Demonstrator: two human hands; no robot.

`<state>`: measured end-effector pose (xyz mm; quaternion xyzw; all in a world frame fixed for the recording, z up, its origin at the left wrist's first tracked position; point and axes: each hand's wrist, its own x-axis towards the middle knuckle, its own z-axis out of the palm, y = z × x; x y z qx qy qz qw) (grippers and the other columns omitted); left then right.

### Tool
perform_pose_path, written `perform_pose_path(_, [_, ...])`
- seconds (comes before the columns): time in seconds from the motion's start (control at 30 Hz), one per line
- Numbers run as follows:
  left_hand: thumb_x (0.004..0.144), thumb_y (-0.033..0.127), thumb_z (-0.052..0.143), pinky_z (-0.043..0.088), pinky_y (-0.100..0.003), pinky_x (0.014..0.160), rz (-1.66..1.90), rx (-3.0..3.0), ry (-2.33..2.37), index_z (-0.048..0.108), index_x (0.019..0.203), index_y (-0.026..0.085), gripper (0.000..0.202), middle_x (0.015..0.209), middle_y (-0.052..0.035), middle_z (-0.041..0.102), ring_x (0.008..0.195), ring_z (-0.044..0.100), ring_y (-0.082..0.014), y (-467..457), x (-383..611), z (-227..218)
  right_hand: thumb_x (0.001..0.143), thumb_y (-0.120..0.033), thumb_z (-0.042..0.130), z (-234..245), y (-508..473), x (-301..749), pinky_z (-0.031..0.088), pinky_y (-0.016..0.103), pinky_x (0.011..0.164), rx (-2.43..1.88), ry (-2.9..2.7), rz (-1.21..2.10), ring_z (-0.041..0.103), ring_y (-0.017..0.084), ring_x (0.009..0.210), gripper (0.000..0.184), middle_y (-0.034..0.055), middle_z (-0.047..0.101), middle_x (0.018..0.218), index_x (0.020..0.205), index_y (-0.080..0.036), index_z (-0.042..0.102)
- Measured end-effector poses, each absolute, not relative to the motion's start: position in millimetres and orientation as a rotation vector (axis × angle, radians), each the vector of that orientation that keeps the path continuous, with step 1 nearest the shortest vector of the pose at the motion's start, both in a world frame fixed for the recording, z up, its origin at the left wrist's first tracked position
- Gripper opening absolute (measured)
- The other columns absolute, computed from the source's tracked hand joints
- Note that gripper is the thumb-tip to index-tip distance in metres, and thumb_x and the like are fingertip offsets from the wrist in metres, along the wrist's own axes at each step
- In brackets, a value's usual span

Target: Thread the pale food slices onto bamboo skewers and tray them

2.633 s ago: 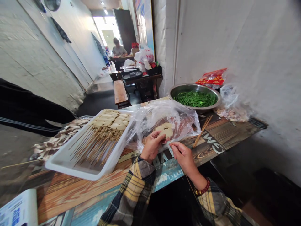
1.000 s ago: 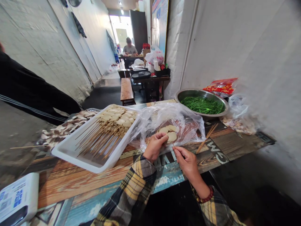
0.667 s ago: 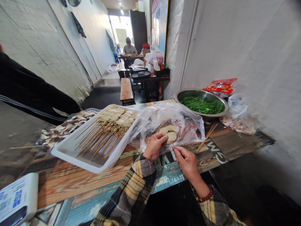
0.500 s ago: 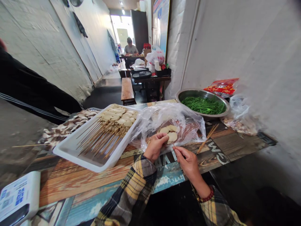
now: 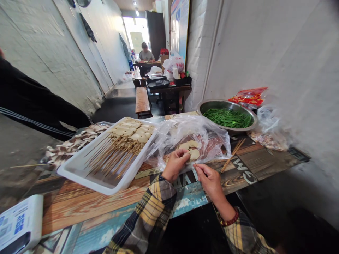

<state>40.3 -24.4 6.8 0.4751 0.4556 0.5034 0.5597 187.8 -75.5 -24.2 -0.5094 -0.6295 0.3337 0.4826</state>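
My left hand is closed, pinching a pale round food slice at the mouth of a clear plastic bag that holds more slices. My right hand is closed on a thin bamboo skewer whose tip points at that slice. To the left, a white tray holds several finished skewers of pale slices. A few loose bamboo sticks lie on the wooden table to the right of the bag.
A steel bowl of green stems stands at the back right, with red and clear bags by the wall. Mushrooms lie left of the tray. A white device sits at the near left. A dark sleeve is at left; a person sits far back.
My hands have stayed at the bag's mouth, with the skewer tip kept against the slice. The view swung slightly to the right since the earliest frame.
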Motion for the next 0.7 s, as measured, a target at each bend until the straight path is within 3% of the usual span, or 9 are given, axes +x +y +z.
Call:
perform_pose_path(0.33, [0.071,0.035,0.064,0.029,-0.021,0.053,1.173,1.277,1.15,0.062,0.063,0.013,0.024,0.059,0.0021,0.05,0.056,0.039,-0.0082,-24.0,39.1,9.5,0.091,-0.04,0.052,-25.5,-73.2,188.6,0.037,0.022,0.051,-1.246,-1.528,0.848,0.049,0.012,0.047,0.032,-0.0046,0.05,0.05,0.088,-0.015,0.072])
perform_pose_path(0.7, [0.069,0.038,0.066,0.025,-0.02,0.047,1.122,1.275,1.175,0.063,0.06,0.014,0.026,0.056,0.0022,0.049,0.051,0.034,-0.0071,-23.7,36.0,9.2,0.091,-0.04,0.052,-24.3,-68.4,185.3,0.037,0.021,0.05,-1.241,-1.511,0.862,0.049,0.011,0.046,0.032,-0.0049,0.05,0.048,0.075,-0.016,0.066])
